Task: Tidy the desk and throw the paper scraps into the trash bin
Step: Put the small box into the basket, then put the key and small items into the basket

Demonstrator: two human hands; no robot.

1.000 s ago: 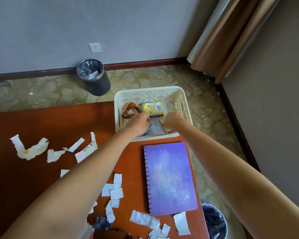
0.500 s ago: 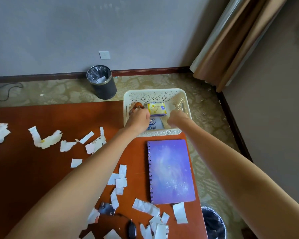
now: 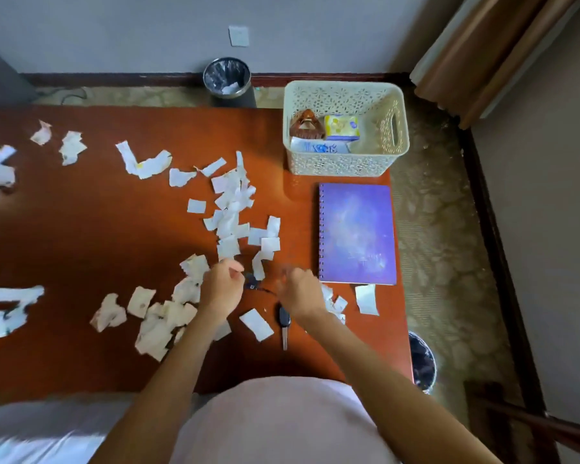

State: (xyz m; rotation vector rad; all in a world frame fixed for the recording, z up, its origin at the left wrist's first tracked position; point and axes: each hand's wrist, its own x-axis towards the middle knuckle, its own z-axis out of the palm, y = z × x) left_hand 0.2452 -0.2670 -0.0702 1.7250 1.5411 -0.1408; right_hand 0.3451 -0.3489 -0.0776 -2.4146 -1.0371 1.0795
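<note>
Many scraps around left hand, right hand — notebook at desk edge.

Our bare left hand and bare right hand side by side, apart, forearms extended; fingers curled downward, grip blurred.

Soft daylight, blurred hands, wide-angle bending at edges.

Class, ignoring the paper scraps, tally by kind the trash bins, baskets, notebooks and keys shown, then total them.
Trash bins: 2
Baskets: 1
Notebooks: 1
Keys: 1
Total: 5
</note>
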